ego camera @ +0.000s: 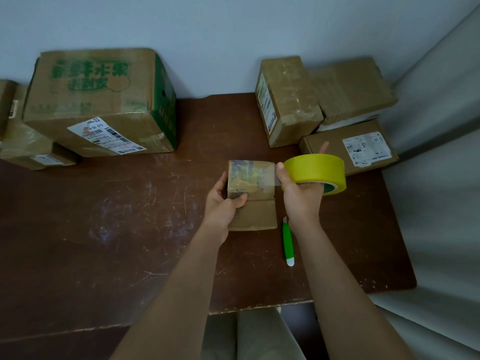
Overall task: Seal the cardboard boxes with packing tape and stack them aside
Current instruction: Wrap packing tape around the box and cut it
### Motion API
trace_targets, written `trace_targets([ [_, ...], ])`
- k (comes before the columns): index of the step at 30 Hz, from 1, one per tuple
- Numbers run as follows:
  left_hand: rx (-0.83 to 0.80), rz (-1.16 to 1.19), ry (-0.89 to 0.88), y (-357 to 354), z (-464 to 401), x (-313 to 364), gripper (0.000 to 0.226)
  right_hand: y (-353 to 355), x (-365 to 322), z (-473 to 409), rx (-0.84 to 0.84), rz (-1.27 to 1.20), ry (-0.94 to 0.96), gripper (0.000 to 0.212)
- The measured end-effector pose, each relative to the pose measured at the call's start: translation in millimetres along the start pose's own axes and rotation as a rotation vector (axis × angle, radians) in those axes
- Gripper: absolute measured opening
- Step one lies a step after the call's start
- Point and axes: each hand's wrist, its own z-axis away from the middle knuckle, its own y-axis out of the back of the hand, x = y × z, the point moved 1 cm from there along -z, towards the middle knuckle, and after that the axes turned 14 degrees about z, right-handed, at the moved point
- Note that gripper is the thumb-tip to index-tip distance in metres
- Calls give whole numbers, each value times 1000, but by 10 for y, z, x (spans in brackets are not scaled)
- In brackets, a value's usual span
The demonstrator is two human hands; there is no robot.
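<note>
Your left hand grips the small box at its left side, thumb pressed on top. Your right hand holds the yellow tape roll, and clear tape stretches from it across the box top. A green cutter lies just beside the box on the brown table. Bigger boxes stand at the back. The small box looks shiny and wrinkled with tape.

I see my left hand gripping the small cardboard box at mid-bench, thumb on its top. Just right of the box, my right hand holds the yellow tape roll, a clear strip stretched onto the box top. A green utility knife lies just right of the box, nearer me. A large green-printed carton sits far left of it.
</note>
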Motion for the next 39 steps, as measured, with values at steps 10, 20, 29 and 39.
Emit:
trace_targets([
  [10,-17,4,15,8,-10,11,82,-39,177,-83,-29,30,-23,102],
  [20,-23,19,20,12,-5,24,80,-92,294,-121,-27,17,-24,103],
  [29,-75,-37,37,84,-11,50,75,-169,342,-44,23,-58,-29,104],
  [39,-83,-50,14,267,31,26,69,-323,407,71,-58,-87,-45,98],
])
